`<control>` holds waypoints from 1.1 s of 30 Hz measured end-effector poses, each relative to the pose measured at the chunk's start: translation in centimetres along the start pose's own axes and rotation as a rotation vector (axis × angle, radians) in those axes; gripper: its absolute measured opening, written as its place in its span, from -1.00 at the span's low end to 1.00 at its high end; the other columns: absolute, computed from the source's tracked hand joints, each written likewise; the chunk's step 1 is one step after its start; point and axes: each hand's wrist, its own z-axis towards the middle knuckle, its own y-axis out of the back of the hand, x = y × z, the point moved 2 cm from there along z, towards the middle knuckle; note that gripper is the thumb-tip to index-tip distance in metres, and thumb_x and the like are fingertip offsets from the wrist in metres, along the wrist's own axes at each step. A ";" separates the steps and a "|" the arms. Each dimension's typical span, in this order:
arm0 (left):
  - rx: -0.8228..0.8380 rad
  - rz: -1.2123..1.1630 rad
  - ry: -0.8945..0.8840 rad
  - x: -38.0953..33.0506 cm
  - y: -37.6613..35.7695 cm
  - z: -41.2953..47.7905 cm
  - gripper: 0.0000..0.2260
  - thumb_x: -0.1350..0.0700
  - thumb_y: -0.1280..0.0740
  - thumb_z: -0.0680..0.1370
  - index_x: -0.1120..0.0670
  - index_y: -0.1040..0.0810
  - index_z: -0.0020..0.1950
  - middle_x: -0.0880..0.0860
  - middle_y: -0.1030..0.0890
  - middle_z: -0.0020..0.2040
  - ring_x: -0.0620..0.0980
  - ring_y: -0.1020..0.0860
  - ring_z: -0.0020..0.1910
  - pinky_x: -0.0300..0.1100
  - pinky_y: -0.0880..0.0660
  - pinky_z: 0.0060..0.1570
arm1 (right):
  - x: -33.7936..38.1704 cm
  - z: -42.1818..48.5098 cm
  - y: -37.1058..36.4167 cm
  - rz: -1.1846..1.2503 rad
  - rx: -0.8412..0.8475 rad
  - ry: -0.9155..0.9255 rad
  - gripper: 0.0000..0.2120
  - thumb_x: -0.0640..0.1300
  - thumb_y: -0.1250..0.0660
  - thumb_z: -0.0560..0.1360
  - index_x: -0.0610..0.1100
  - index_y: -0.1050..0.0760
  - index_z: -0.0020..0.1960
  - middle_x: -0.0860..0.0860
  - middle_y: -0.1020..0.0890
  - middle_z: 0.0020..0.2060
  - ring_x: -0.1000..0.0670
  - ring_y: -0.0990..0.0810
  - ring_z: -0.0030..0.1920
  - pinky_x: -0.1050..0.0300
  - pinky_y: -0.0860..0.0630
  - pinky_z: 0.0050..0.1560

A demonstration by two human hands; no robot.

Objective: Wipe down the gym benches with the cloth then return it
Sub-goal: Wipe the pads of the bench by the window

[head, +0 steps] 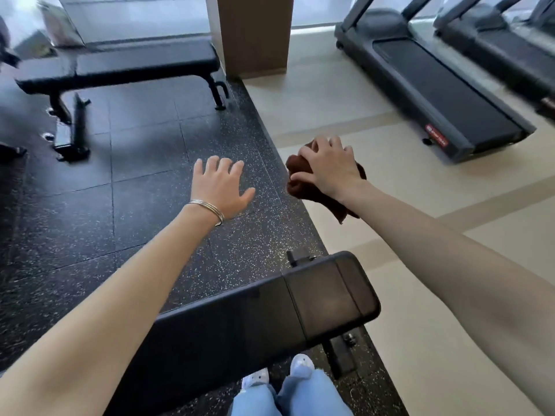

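A black speckled floor [120,190] is seen on the left, and a treadmill [435,85] on the pale tiles at the right. One black bench [135,64] is placed far off by the window, and a second bench [270,310] lies below both arms. The left hand [220,187] is held in the air with its fingers spread wide. The brown cloth [300,187] is gripped, bunched up, in the curled fingers of the right hand [330,166], apart from both benches.

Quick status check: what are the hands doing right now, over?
Right hand gripping the brown cloth, held in the air. Left hand open, empty. Near bench below, far bench ahead; nothing in the way.
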 end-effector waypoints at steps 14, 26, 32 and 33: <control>-0.175 0.066 0.225 3.9 13.3 -2.7 -0.42 -0.27 -0.15 0.50 0.00 -0.26 0.43 0.12 -0.36 0.38 0.19 -0.33 0.34 0.14 -0.25 0.31 | 4.6 1.2 11.8 0.107 -0.121 0.170 -0.59 0.21 -0.28 0.48 -0.04 -0.43 0.20 -0.11 -0.41 0.12 -0.18 -0.39 0.15 -0.10 -0.43 0.06; -0.238 0.025 0.451 -4.7 18.2 -5.9 -0.41 -0.27 -0.14 0.51 0.00 -0.24 0.45 0.11 -0.35 0.42 0.17 -0.29 0.38 0.12 -0.24 0.33 | -3.1 -3.3 17.1 0.117 -0.236 0.363 -0.62 0.18 -0.30 0.49 -0.05 -0.46 0.16 -0.11 -0.43 0.10 -0.17 -0.39 0.11 -0.09 -0.43 0.02; -0.249 0.039 0.487 -7.7 20.4 -6.4 -0.43 -0.26 -0.13 0.51 0.01 -0.26 0.44 0.12 -0.35 0.39 0.19 -0.29 0.36 0.11 -0.26 0.28 | -6.6 -4.5 18.3 0.149 -0.237 0.361 -0.64 0.17 -0.30 0.48 -0.07 -0.48 0.11 -0.12 -0.43 0.07 -0.17 -0.39 0.09 -0.13 -0.47 0.03; -0.252 0.045 0.480 -8.0 20.7 -6.3 -0.43 -0.26 -0.13 0.51 0.00 -0.25 0.44 0.12 -0.35 0.39 0.18 -0.29 0.36 0.11 -0.26 0.28 | -7.0 -4.5 18.5 0.154 -0.243 0.358 -0.64 0.17 -0.30 0.48 -0.08 -0.48 0.10 -0.12 -0.42 0.07 -0.17 -0.39 0.09 -0.13 -0.48 0.02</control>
